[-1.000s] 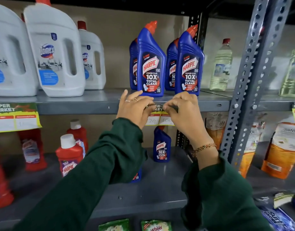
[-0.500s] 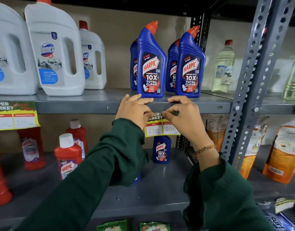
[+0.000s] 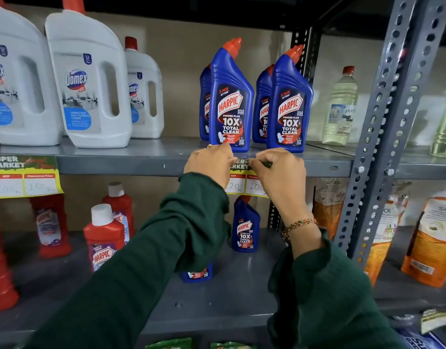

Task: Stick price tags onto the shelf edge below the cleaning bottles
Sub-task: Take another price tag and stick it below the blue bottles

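A yellow and green price tag lies against the grey shelf edge, just below the blue Harpic bottles. My left hand pinches its upper left part and my right hand pinches its upper right part, fingertips almost meeting at the tag's top. Both hands cover much of the tag; only "120" and "100" show on it. Another price tag hangs on the same shelf edge at the far left, under the white Domex bottles.
A perforated grey upright stands right of my hands. Red Harpic bottles and a small blue one stand on the lower shelf. Clear bottles and orange pouches fill the right bay.
The tag has slid down a little and now sits flatter on the shelf edge. Both hands stayed at its top, fingertips drawing closer together.
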Demonstrator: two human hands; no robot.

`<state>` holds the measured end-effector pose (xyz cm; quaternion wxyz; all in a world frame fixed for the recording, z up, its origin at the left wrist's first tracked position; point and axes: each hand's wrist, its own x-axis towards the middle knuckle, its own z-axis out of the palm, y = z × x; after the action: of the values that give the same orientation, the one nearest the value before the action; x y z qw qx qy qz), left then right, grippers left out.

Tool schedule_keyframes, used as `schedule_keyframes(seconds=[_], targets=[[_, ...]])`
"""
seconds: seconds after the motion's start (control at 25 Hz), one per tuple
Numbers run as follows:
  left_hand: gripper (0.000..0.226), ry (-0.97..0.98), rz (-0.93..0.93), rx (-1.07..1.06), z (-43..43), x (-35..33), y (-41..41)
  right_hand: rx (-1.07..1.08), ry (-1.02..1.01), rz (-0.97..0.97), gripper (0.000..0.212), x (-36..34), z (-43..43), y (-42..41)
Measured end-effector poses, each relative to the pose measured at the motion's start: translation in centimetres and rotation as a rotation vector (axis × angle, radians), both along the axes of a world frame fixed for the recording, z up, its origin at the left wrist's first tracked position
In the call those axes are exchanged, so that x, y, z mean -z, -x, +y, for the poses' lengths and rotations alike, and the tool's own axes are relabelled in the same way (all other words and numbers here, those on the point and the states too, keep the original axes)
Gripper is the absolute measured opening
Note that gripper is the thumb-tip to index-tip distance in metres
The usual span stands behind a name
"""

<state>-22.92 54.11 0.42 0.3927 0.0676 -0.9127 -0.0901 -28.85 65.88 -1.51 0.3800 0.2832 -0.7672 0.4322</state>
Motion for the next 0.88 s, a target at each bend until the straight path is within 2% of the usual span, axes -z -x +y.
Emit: schedule_keyframes(seconds=[0.16, 0.28, 0.4, 0.48, 0.6, 0.88], targets=[[0.023, 0.016, -0.005, -0.057, 0.1, -0.2, 0.3, 0.022, 0.008, 0.026, 0.019, 0.2, 0.1, 0.2], [0.026, -0.054, 0.010, -0.002, -0.8, 0.1, 0.6, -0.038, -0.073, -0.045, 0.046, -0.2, 0.1, 0.6], [0.027, 0.036, 0.056, 0.011, -1.2, 1.4, 1.3, -0.028, -0.113, -0.078, 0.057, -0.2, -0.1, 0.8], [0.031, 0.038, 0.092, -0.030, -1.2, 1.8, 1.8, 0.044, -0.159, -0.005, 0.049, 0.2, -0.2, 0.7], [0.033, 0.023, 0.061, -0.040, -1.4, 1.6, 1.8, 0.023, -0.110, -0.013, 0.040, 0.3, 0.0, 0.7], [0.026, -0.114, -0.120, 0.098, -3.1, -0.4, 0.9, -0.029, -0.107, 0.012, 0.012, 0.3, 0.8, 1.6]])
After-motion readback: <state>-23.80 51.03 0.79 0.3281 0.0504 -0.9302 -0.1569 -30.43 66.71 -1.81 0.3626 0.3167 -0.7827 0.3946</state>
